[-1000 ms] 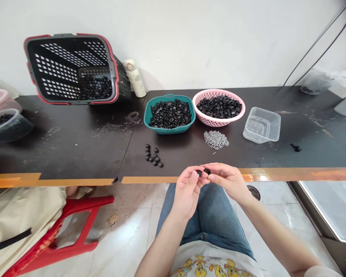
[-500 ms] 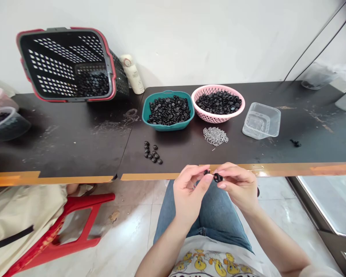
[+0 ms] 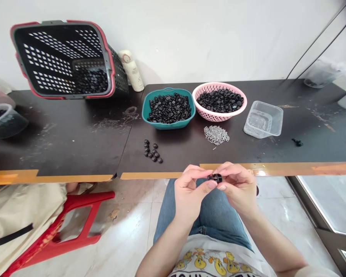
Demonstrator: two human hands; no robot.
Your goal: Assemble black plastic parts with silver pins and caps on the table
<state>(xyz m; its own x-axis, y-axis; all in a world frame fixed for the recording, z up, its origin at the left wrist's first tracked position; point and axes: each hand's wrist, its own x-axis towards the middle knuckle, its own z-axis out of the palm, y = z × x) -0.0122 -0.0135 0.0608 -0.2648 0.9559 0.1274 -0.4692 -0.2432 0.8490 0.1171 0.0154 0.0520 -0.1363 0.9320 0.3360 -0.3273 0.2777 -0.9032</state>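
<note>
My left hand and my right hand meet just below the table's taped front edge. Their fingertips pinch a small black plastic part from either side, and the fingers hide much of it. Several black round plastic pieces lie in a small group on the table, left of my hands. Behind them, a teal basin and a pink perforated basket hold heaps of black pieces. A patch of small grey metal pins lies in front of the pink basket.
A clear plastic tub stands right of the pins. A black perforated crate lies tipped against the wall at back left, beside a white bottle. A red stool and beige cloth are below the table at left.
The two black pieces, apart between my fingertips earlier, are now pressed together as one small part. My hands have moved closer together. The view has shifted slightly.
</note>
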